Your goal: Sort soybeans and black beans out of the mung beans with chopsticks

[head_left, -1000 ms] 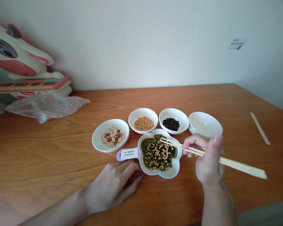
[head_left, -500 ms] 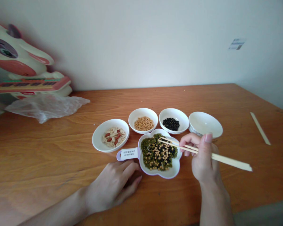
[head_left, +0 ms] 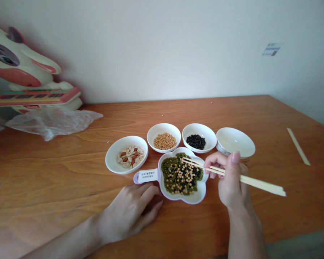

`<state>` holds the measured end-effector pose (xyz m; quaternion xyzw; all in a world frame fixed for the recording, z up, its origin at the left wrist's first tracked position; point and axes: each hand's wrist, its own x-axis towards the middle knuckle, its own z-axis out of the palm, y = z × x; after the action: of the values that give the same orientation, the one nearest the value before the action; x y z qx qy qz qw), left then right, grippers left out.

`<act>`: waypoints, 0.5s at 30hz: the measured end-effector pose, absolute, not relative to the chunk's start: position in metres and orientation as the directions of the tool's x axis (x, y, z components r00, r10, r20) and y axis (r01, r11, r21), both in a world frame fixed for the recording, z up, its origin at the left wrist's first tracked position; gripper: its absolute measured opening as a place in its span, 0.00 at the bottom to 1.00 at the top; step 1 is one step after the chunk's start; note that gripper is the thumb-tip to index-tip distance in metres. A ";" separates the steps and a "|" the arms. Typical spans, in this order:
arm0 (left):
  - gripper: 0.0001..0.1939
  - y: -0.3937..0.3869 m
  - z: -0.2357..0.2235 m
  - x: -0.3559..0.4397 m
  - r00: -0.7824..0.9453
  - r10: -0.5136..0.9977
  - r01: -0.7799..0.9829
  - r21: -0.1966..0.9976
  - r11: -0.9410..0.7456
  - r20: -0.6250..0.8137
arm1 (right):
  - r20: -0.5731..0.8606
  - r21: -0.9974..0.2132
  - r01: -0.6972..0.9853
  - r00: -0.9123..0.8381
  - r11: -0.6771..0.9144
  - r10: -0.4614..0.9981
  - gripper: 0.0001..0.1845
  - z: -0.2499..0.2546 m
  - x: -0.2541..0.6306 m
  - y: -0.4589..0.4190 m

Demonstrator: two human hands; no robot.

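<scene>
My right hand point(head_left: 230, 176) grips a pair of wooden chopsticks point(head_left: 261, 184), their tips down among the beans in a white flower-shaped dish point(head_left: 201, 192). In that dish lie green beans point(head_left: 169, 167), black beans and pale yellow beans mixed together. Whether the tips pinch a bean is too small to tell. My left hand point(head_left: 135, 207) rests on the table with loosely bent fingers, thumb apart, close against the dish's near left edge and below its labelled handle point(head_left: 148, 176). Nothing shows in it.
Behind the dish stand white bowls: one with peanuts and pale seeds point(head_left: 129, 157), one with yellow beans point(head_left: 164, 141), one with black beans point(head_left: 196, 141), and a bare white bowl point(head_left: 235, 140). A chopstick wrapper-like strip point(head_left: 298, 146), plastic bag point(head_left: 54, 122) and cow toy point(head_left: 35, 77) lie farther out.
My right hand and the chopsticks have shifted a little left, the tips moving slightly left within the beans. My left hand and the bowls stay put.
</scene>
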<state>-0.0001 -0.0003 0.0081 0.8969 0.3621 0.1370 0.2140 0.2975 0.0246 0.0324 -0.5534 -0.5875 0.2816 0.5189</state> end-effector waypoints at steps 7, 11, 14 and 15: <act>0.06 0.000 0.009 0.001 0.702 0.706 0.585 0.485 -0.650 0.099 | 0.313 -0.902 0.362 0.174 0.235 0.934 0.47 0.034 0.296 0.025; 0.06 0.000 0.007 0.000 0.703 0.705 0.589 0.482 -0.648 0.089 | 0.312 -0.901 0.363 0.161 0.237 0.936 0.47 0.034 0.296 0.025; 0.05 0.000 0.006 -0.001 0.705 0.705 0.592 0.477 -0.649 0.084 | 0.307 -0.901 0.364 0.145 0.238 0.941 0.46 0.033 0.296 0.024; 0.05 0.000 0.006 -0.001 0.706 0.704 0.592 0.476 -0.650 0.084 | 0.306 -0.902 0.361 0.143 0.238 0.941 0.46 0.033 0.296 0.024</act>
<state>-0.0008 -0.0005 0.0065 0.8988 0.3604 0.1316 0.2118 0.2956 0.0240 0.0334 -0.5504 -0.5917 0.2796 0.5184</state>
